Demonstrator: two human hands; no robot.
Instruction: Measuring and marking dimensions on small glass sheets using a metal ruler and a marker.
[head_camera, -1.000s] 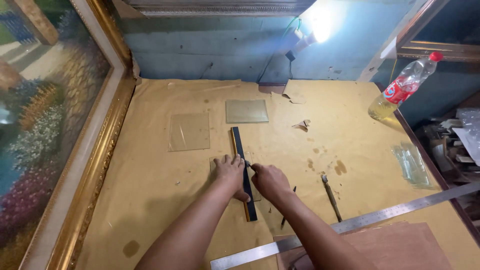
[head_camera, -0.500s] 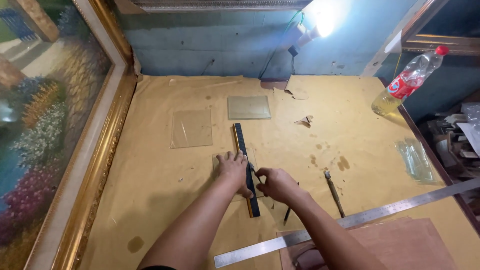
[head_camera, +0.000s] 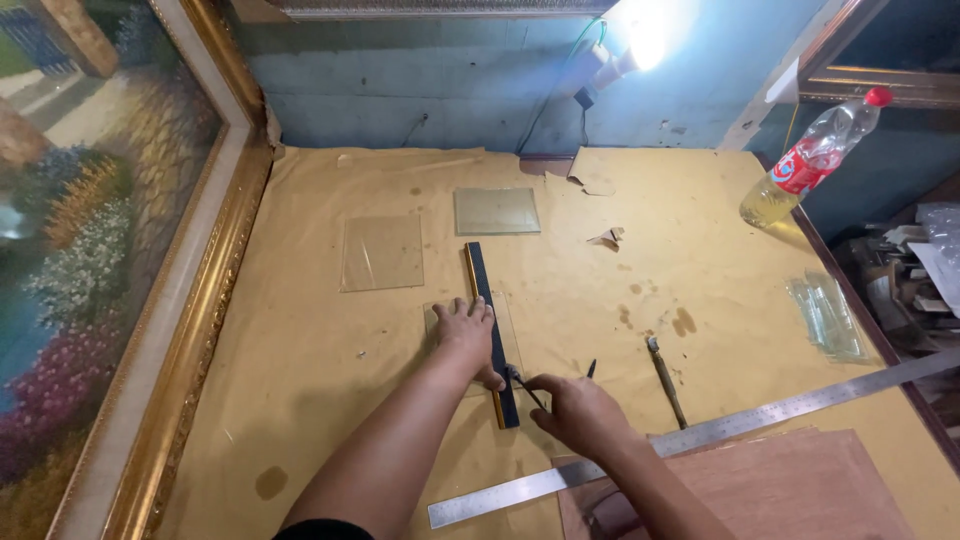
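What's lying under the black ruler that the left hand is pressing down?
A clear glass pane lies under the black ruler, on the brown paper. The left hand covers much of the pane, so its near edge cannot be seen.

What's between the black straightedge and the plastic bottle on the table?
In the head view, between the black straightedge and the plastic bottle lies only stained brown paper, plus a small torn paper scrap.
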